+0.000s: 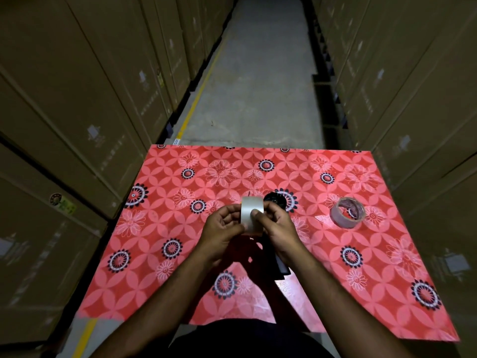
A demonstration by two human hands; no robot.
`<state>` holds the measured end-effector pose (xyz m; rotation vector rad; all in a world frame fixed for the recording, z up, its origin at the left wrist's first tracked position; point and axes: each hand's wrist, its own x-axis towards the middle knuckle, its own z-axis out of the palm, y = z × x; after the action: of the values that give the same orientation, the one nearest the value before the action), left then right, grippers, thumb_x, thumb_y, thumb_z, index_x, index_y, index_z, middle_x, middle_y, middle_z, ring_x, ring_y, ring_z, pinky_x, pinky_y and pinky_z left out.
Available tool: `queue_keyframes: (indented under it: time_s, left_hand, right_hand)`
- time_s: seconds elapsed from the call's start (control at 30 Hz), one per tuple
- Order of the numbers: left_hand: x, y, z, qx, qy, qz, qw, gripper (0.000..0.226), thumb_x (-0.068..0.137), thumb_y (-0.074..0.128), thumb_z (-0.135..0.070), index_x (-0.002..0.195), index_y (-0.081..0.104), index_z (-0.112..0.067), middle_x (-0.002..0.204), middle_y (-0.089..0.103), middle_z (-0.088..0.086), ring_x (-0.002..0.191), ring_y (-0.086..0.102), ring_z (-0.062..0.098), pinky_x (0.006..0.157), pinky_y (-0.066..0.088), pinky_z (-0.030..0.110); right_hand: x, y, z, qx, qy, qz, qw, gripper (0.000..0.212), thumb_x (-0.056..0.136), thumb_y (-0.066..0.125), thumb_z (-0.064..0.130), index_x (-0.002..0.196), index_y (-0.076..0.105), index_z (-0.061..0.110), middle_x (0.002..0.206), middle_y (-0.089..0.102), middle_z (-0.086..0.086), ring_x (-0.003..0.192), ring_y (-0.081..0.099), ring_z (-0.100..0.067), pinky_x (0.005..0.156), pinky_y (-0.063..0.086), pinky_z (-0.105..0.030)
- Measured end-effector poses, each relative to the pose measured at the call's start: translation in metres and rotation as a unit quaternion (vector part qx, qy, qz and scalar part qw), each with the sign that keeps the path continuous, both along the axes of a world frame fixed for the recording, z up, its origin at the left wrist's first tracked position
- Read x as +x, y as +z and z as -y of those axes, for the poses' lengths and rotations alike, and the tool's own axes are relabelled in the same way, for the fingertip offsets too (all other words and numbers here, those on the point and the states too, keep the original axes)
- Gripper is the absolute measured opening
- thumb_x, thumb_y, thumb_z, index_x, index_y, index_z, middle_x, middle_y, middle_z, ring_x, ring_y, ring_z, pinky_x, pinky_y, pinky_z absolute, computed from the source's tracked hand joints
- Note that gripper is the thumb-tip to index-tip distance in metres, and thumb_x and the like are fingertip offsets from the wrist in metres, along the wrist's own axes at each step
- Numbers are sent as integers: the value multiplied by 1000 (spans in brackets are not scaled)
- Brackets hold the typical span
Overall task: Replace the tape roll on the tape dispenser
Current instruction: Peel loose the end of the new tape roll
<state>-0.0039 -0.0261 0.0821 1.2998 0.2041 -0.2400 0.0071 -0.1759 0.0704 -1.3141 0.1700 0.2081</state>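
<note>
Head view, frame centre: your left hand (222, 228) and right hand (277, 227) both pinch the roll (251, 212); dispenser (276, 200) lies just beneath, nearer your right.

Your left hand (222, 229) and right hand (277, 232) gripping a pale tape roll (251, 211) on edge, black tape dispenser (277, 257) beneath, near-empty roll (348, 212) lying apart on the red patterned table (335, 280)

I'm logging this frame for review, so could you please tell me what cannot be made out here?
Head view:
- Tape dispenser: mostly hidden behind the right hand and the held roll; its spindle and blade can't be judged.
- Held roll's loose end: covered by fingers of the left hand.
- Labels on the cardboard boxes: too small and dim.
</note>
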Motion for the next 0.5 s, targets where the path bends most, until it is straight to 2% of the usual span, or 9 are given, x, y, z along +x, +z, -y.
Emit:
queue_keyframes:
  time_s: [0.17, 0.3, 0.37, 0.5]
  left_hand:
    - [1, 2, 0, -48, 18, -11, 999, 28, 93, 58, 13, 118, 63, 3, 88, 77, 7, 77, 73, 18, 66, 60, 27]
    - [2, 0, 0, 3, -7, 6, 1000, 35, 88, 58, 20, 119, 62, 4, 103, 72, 16, 91, 69, 25, 78, 59, 30]
    - [0, -1, 0, 14, -8, 11, 1000, 41, 86, 57, 24, 122, 61, 6, 106, 71, 18, 92, 69, 25, 77, 58, 30]
    - [3, 3, 0, -26, 12, 0, 1000, 26, 92, 57, 14, 110, 66, -2, 89, 77, 7, 79, 72, 19, 69, 59, 25]
  right_hand:
    - [-4, 4, 2, -43, 54, 22, 997, 29, 78, 63, 9, 106, 69, 15, 91, 68, -14, 82, 60, -29, 68, 41, -43]
    - [-1, 4, -2, -15, 8, 4, 1000, 14, 95, 63, 7, 107, 69, 10, 92, 68, -17, 83, 60, -32, 69, 45, -45]
    - [0, 4, -3, -6, 1, 4, 1000, 13, 97, 63, 9, 108, 69, 11, 90, 68, -15, 83, 60, -32, 66, 47, -41]
    - [-2, 5, -1, -29, 30, 26, 999, 26, 83, 63, 11, 109, 68, 11, 92, 64, -20, 80, 54, -32, 67, 39, -47]
